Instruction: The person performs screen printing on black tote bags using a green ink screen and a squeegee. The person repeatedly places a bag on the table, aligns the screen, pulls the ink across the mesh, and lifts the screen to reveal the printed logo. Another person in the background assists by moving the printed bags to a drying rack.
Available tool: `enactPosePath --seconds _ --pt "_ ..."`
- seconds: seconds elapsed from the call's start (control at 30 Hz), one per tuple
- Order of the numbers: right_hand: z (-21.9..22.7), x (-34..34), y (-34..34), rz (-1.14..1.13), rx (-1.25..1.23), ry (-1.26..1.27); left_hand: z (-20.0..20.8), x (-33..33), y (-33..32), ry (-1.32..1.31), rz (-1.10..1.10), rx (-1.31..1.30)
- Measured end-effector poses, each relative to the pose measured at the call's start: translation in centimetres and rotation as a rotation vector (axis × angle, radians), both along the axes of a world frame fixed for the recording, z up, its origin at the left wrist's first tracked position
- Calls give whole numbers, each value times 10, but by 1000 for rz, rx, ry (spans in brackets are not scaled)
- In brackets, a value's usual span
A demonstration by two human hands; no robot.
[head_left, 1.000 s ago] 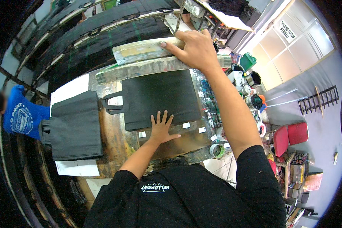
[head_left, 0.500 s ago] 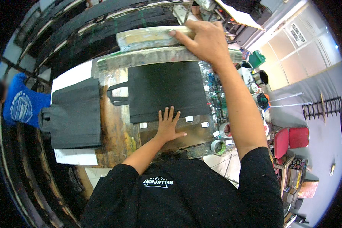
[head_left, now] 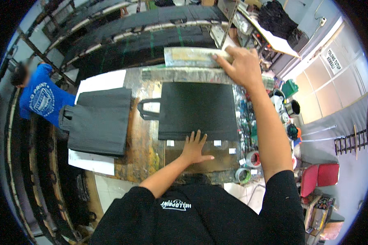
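Your left hand (head_left: pixel 193 152) lies with its fingers spread, the tips at the near edge of the black bag (head_left: pixel 198 108), which rests flat on the worn table (head_left: pixel 142 157), its handle toward the left. On the far side your right hand (head_left: pixel 245 67) grips a pale, paint-smeared bar (head_left: pixel 186 56) — just beyond a longer grey bar (head_left: pixel 180 75) — and a black bag stack (head_left: pixel 98 120) sits at left.

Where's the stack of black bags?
In the head view, the stack lies on the left of the table, left of the black bag the left hand touches.
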State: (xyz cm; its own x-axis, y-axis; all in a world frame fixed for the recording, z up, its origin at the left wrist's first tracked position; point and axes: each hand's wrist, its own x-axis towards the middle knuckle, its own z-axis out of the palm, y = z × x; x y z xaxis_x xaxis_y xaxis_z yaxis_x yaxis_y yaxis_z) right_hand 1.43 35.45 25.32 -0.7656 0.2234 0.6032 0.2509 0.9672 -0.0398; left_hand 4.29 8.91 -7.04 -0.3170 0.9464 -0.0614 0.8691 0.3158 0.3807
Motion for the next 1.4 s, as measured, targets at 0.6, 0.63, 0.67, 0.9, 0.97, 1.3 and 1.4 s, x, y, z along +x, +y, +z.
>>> enactPosePath --seconds 0.6,0.63,0.67,0.9,0.97,1.3,1.4 --pt "-200 94 -63 11 -140 -594 66 -45 -109 -1767 1005 664" --pt "-202 94 -62 15 -168 -609 62 -49 -109 -1790 1037 637" --pt "-203 91 -58 18 -197 -624 58 -47 -111 -1771 1022 622" --pt "-194 88 -49 45 -248 -619 43 -47 -110 -1799 1057 625" --pt "-197 92 -54 44 -265 -651 31 -51 -115 -1868 999 602" --pt "-221 111 -80 67 -201 -662 36 -47 -101 -1709 1116 546" --pt "-234 87 -59 76 -172 -613 32 -48 -104 -1724 1128 542"
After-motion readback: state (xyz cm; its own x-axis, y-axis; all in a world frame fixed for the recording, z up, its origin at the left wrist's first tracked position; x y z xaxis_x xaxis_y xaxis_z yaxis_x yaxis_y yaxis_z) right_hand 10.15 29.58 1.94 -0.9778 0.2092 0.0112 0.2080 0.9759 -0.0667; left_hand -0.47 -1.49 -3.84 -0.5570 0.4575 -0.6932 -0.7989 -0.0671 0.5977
